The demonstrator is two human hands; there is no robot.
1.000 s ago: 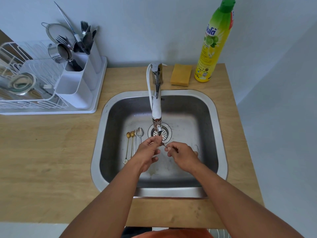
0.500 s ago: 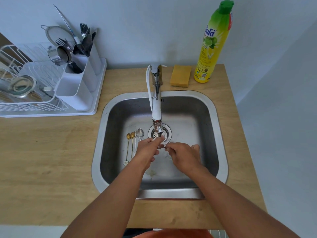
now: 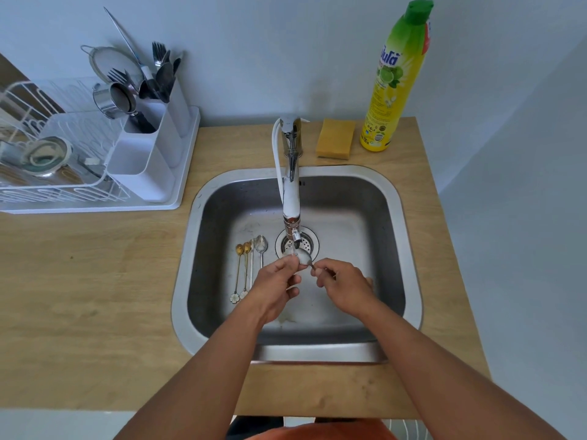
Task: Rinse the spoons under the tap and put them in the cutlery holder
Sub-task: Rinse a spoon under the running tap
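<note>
A silver spoon [image 3: 303, 257] sits under the tap [image 3: 291, 198] spout, over the drain. My right hand [image 3: 341, 287] pinches its handle, and the fingers of my left hand [image 3: 274, 285] touch its bowl. On the sink [image 3: 409, 249] floor to the left lie several more spoons [image 3: 251, 265], two gold with flower ends and the others silver. The white cutlery holder [image 3: 149, 154] stands on the drying rack at the back left, with forks and other cutlery in it.
A white dish rack [image 3: 60, 179] with a metal cup and strainer fills the left counter. A yellow sponge [image 3: 335, 138] and a tall dish soap bottle [image 3: 394, 84] stand behind the sink. A wall closes in at the right.
The spoon's bowl has come into sight between my hands under the spout. Both hands stayed nearly in place.
</note>
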